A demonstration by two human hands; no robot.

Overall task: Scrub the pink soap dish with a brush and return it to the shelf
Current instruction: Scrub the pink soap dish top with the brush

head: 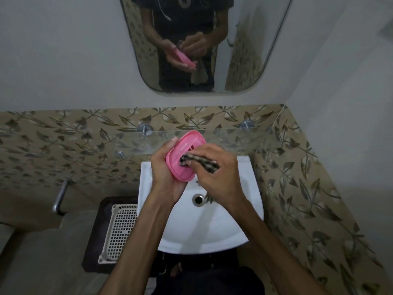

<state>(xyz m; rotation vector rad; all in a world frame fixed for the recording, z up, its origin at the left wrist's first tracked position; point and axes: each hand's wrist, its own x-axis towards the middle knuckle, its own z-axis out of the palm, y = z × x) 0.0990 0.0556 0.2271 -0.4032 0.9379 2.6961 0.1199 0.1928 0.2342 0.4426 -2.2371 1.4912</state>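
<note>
2 hands — left hand (164, 167) fingers cup pink soap dish (184, 155) | right hand (214, 173) fingers pinch cloth (198, 161)

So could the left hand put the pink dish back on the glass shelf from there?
Probably yes: the left hand holds the dish right by the shelf, with nothing between.

We note the oval pink plastic soap dish (184, 155), slotted, tilted above the white basin; a dark checkered cloth-like scrubber (198, 163) presses its inner face.
</note>
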